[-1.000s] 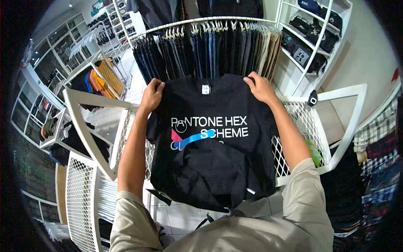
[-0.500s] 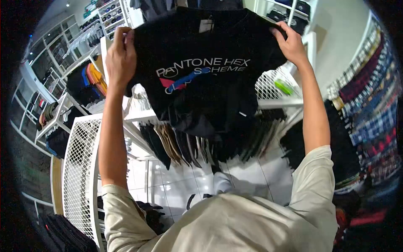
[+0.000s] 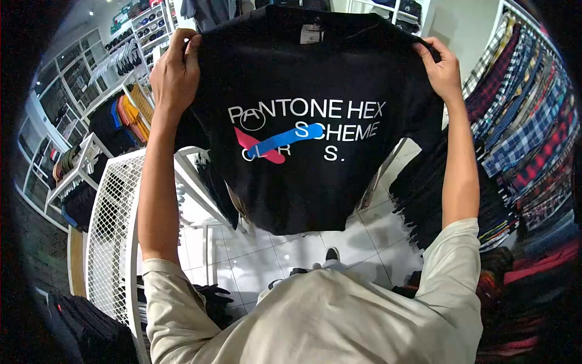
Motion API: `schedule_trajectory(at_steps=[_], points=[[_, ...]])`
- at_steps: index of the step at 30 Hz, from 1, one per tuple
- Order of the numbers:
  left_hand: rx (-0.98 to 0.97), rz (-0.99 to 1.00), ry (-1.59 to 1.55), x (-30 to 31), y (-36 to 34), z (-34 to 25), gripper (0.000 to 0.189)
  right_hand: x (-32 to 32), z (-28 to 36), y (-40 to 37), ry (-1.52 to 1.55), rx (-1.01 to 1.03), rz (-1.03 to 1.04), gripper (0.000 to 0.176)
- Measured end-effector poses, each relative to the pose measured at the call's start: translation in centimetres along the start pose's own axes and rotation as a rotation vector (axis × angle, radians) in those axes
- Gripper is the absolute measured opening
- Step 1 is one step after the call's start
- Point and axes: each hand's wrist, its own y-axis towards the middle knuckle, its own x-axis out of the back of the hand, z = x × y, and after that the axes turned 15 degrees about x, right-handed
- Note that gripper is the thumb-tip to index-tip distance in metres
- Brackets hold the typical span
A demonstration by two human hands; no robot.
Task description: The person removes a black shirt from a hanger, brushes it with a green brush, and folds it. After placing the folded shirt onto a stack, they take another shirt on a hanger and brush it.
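Spread out in front of me hangs a black T-shirt [image 3: 291, 188], its front facing me. White lettering with a pink and blue stripe crosses its chest, and a pale label [image 3: 311, 34] shows inside the neck. My left hand [image 3: 176, 73] pinches the shirt at its left shoulder, thumb against fingers. At the opposite shoulder, my right hand [image 3: 441, 70] grips the cloth the same way. The fabric hangs nearly flat between both hands, and its hem falls above the tiled floor.
A white mesh-topped stand [image 3: 112, 224] is at my left. Plaid shirts [image 3: 515, 145] hang in a row along the right, with dark garments [image 3: 424, 182] beside them. Folded coloured clothes [image 3: 127, 115] lie on a left-hand table. White floor tiles [image 3: 267, 261] show below.
The shirt has opened out from a bunched, folded state, and its hem now hangs lower with the whole print visible. My right hand has shifted outward to the right.
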Motion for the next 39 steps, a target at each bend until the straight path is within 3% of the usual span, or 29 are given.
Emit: schedule_trajectory(at_steps=[3,4,5,7,9,11,13,15,16,17,19,21,23,26,27,29,31,32,33,35,36,39], points=[[-0.116,-0.008,-0.134,-1.0,0.0,-0.1,0.02,0.0,0.0,-1.2,-0.032,0.019,-0.126,0.025],[-0.079,0.056,-0.119,-1.7,-0.3,-0.5,0.018,0.8,0.4,-1.8,-0.104,-0.041,0.024,0.026],[-0.081,0.073,-0.124,-2.2,-0.7,-0.6,0.018,1.2,-0.6,-2.4,-0.135,0.009,0.04,0.028],[-0.099,0.157,-0.17,-2.8,-1.0,-1.5,0.017,2.3,-1.3,-3.2,-0.216,-0.023,-0.094,0.029],[-0.1,0.173,-0.238,-3.3,-0.9,-2.0,0.021,2.6,-1.1,-3.4,-0.202,-0.005,-0.179,0.03],[-0.036,0.333,-0.329,-4.1,-1.3,-3.2,0.033,4.0,-1.1,-4.4,-0.224,0.011,-0.078,0.028],[-0.112,0.398,-0.345,-4.9,-2.3,-2.8,0.043,5.9,0.1,-5.8,-0.26,-0.099,-0.02,0.027],[-0.014,0.621,-0.299,-5.4,-4.4,-3.6,0.053,8.1,0.2,-8.4,-0.26,-0.161,-0.026,0.027],[0.064,1.029,-0.121,-5.6,-3.2,-4.5,0.049,9.1,0.8,-9.7,-0.235,-0.181,-0.036,0.024],[0.051,1.109,-0.089,-6.3,-3.8,-4.7,0.033,10.0,1.7,-11.0,-0.211,-0.202,-0.047,0.022],[-0.048,1.092,-0.168,-11.3,-6.1,-1.3,0.017,12.0,2.6,-13.9,-0.216,-0.227,0.037,0.018],[-0.25,0.83,-0.072,-13.1,-8.3,-1.9,0.022,13.2,4.3,-16.3,-0.144,-0.268,0.109,0.016],[-0.189,0.718,0.1,-13.6,-9.3,-4.7,0.033,13.8,7.6,-17.1,-0.06,-0.356,0.107,0.014],[-0.171,0.613,0.212,-13.1,-9.5,-9.0,0.037,15.7,13.3,-17.7,0.158,-0.66,0.162,0.012],[-0.125,0.583,0.151,-13.0,-9.2,-10.0,0.04,16.4,15.5,-17.5,0.162,-0.719,0.275,0.013],[-0.086,0.555,0.092,-13.3,-9.2,-11.4,0.045,17.0,18.1,-18.9,0.475,-0.839,0.411,0.011],[0.122,0.649,-0.591,-14.0,-9.4,-12.3,0.04,16.7,18.1,-19.8,0.807,-0.617,0.682,0.029],[0.165,0.73,-0.797,-14.7,-9.7,-12.6,0.037,15.6,18.0,-20.0,0.948,-0.694,0.669,0.034],[0.163,0.735,-0.794,-14.5,-10.0,-13.2,0.037,14.0,17.9,-20.1,1.09,-0.771,0.657,0.039],[0.244,1.007,-1.074,-13.7,-10.8,-14.4,0.038,9.9,16.6,-21.8,0.962,-0.765,0.466,0.044],[0.209,1.074,-1.159,-14.0,-11.3,-14.5,0.038,7.4,15.7,-22.4,0.851,-0.745,0.369,0.046],[0.361,1.321,-1.323,-11.0,-12.5,-16.2,0.038,0.9,13.5,-22.7,0.628,-0.753,0.121,0.057]])
